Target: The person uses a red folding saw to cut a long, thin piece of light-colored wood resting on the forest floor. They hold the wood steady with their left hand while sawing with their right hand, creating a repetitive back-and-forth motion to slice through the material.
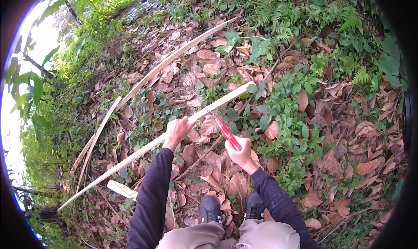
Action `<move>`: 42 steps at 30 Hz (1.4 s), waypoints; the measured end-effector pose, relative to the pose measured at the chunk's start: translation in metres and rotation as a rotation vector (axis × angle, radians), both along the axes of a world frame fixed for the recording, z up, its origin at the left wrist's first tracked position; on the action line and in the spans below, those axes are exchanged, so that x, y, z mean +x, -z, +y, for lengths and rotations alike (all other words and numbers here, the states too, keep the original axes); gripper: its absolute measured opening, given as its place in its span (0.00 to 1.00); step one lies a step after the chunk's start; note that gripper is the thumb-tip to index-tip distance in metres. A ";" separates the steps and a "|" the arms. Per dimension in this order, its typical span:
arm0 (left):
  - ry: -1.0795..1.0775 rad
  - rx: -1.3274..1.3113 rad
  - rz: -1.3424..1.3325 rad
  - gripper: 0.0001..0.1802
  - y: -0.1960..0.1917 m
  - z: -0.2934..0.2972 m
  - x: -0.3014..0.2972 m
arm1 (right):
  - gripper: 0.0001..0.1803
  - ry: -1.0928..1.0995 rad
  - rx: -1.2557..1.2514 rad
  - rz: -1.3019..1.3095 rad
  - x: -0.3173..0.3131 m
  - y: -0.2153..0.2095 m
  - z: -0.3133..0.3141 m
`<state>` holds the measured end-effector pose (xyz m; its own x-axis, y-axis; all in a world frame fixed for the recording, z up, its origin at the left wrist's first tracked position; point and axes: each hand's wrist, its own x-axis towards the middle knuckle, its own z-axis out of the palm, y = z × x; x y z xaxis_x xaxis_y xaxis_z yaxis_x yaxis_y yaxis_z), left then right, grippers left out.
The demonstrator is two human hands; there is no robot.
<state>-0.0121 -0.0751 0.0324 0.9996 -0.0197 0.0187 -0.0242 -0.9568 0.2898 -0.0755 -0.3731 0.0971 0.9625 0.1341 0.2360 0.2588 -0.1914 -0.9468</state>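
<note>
A long pale strip of wood [130,158] runs slantwise in front of me, from the lower left up to the middle right. My left hand [177,131] is closed around it near its middle. In my right hand [240,154] is the red handle of a hand saw [224,132], gripped with the fingers wrapped. Its thin blade shows almost edge-on and crosses the strip a short way to the right of my left hand. The saw's teeth are too fine to make out.
A long wooden plank [167,61] lies on the leafy ground beyond, with thinner strips [99,133] at the left. A short wood offcut [122,189] rests near my left forearm. Dry brown leaves [368,162] and green plants [291,103] surround my shoes [210,210].
</note>
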 end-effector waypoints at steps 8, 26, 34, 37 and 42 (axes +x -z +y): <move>0.004 0.051 -0.049 0.33 -0.040 0.017 0.022 | 0.08 -0.003 -0.101 0.018 -0.085 -0.050 -0.049; 0.081 -0.006 -0.015 0.30 -0.047 -0.017 -0.008 | 0.08 0.000 0.014 0.029 -0.069 -0.049 -0.023; -0.001 -0.002 0.031 0.33 -0.042 -0.005 -0.012 | 0.11 -0.003 -0.030 0.093 -0.059 -0.064 -0.011; 0.027 0.026 -0.010 0.33 -0.044 0.006 -0.001 | 0.10 0.014 -0.072 0.085 -0.098 -0.067 -0.030; 0.015 0.066 -0.023 0.31 -0.055 -0.021 -0.014 | 0.11 0.094 -0.017 0.071 -0.055 -0.055 -0.020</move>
<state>-0.0259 -0.0963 0.0879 0.9985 -0.0369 0.0395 -0.0449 -0.9732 0.2256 -0.1304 -0.3930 0.1521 0.9852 0.0454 0.1654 0.1714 -0.2276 -0.9586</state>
